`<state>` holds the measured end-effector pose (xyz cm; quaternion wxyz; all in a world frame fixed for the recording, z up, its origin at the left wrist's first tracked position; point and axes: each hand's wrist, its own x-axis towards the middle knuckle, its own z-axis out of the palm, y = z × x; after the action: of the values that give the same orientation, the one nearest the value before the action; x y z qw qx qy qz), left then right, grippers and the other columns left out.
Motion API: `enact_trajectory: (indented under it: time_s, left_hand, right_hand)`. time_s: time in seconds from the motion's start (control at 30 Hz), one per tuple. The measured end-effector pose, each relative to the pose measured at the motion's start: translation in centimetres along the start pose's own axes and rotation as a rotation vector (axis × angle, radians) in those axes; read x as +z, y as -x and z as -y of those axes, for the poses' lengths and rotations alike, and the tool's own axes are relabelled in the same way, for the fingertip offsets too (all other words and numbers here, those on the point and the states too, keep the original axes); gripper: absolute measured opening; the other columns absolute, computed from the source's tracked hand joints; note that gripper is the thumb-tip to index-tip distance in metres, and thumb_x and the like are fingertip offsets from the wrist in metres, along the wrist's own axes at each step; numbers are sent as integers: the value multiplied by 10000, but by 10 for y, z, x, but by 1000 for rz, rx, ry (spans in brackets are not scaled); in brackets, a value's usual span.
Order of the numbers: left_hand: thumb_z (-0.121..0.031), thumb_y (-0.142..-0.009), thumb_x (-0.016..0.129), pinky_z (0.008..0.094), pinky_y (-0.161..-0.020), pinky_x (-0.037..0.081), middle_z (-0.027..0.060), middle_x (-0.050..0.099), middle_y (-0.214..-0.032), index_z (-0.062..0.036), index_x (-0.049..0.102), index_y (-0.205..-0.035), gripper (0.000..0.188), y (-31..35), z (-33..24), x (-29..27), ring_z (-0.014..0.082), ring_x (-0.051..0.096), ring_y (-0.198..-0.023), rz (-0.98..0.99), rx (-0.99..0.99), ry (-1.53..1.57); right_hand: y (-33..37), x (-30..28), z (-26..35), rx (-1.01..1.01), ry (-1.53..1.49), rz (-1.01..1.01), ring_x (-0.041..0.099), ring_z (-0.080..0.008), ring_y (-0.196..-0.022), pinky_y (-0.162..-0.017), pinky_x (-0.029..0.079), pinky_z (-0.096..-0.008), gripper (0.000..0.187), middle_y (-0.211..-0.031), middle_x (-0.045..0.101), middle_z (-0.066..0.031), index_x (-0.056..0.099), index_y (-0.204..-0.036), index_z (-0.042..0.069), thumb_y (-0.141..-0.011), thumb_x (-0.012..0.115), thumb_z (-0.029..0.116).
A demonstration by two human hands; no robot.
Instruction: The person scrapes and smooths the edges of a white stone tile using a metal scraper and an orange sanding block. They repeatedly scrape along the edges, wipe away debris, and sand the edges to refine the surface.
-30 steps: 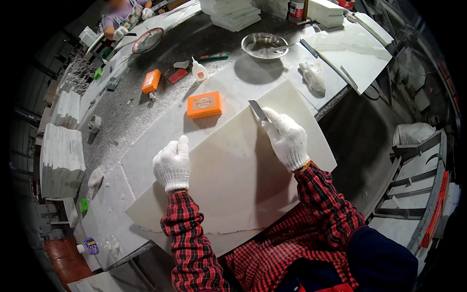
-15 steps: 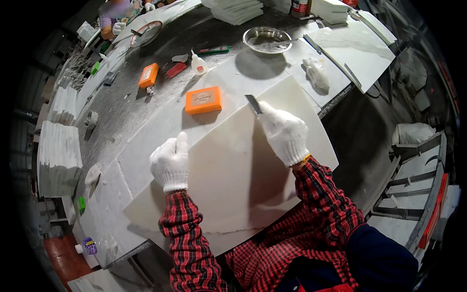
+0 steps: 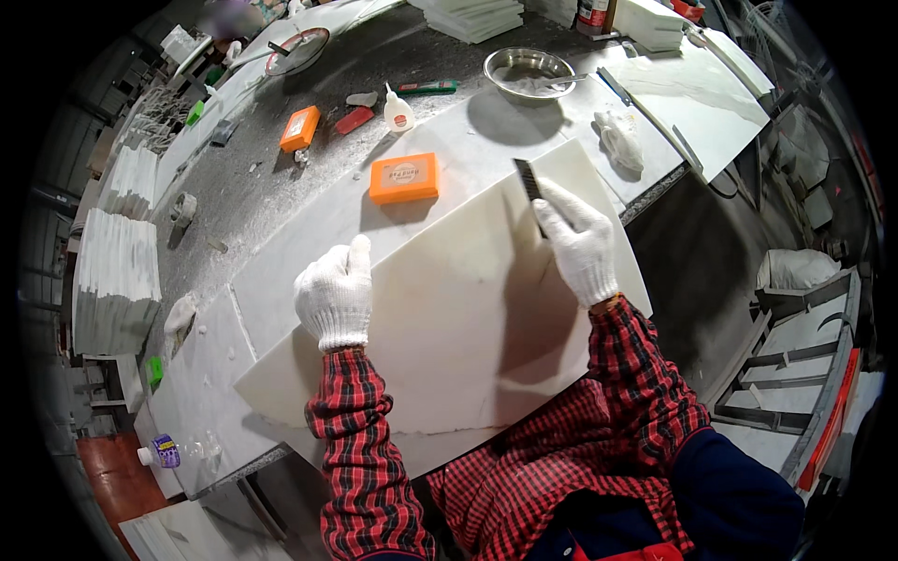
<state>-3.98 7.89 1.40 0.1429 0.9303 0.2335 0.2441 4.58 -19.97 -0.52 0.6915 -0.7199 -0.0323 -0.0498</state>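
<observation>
A large white marble slab (image 3: 440, 309) lies tilted across the bench in front of me, its near edge by my body. My left hand (image 3: 333, 293), in a white knit glove, is closed at the slab's far-left edge with the thumb up; its fingertips are hidden. Over the slab's right part, my gloved right hand (image 3: 579, 236) pinches a thin dark strip, like a small blade or file (image 3: 528, 187), between thumb and fingers. Just beyond the slab's far edge rests an orange block with a printed label (image 3: 404, 179).
Behind are a second orange block (image 3: 299, 129), a white squeeze bottle (image 3: 398, 110), a red block (image 3: 354, 121) and a metal bowl (image 3: 529, 75). A crumpled plastic bag (image 3: 619, 141) lies at right. Stacked tiles (image 3: 117, 285) stand left; a small purple bottle (image 3: 166, 452) sits near the corner.
My right hand has shifted right and slightly down the slab, and the dark strip shows more of its length, turned to a ridged side. My left hand stays at the slab's edge.
</observation>
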Motion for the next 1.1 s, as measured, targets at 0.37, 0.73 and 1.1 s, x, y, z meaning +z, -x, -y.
enact_trajectory:
  time_s: [0.37, 0.73, 1.1]
  left_hand:
    - [-484, -954, 625, 482, -715, 529, 142, 713, -770, -108, 716, -727, 449, -4, -2, 1, 376, 690, -779, 151, -136, -42]
    - [-507, -944, 625, 482, -700, 515, 162, 693, -770, -103, 707, -729, 466, -7, -5, 8, 393, 671, -766, 217, -147, -61]
    - [-503, -944, 642, 450, -707, 520, 144, 708, -766, -110, 743, -773, 440, -5, -5, 2, 358, 680, -755, 224, -160, -36]
  right_hand:
    - [-25, -66, 18, 199, 36, 179, 510, -29, -698, -620, 443, -212, 521, -833, 630, 30, 617, -1430, 8, -936, 718, 138]
    - [-141, -91, -16, -238, 560, 232, 661, -154, -842, -725, 534, -304, 396, -1112, 714, -131, 727, -1267, 19, -914, 699, 195]
    - [-195, -55, 8, -240, 647, 166, 701, -209, -814, -766, 557, -332, 294, -942, 778, -81, 810, -1110, 135, -885, 662, 253]
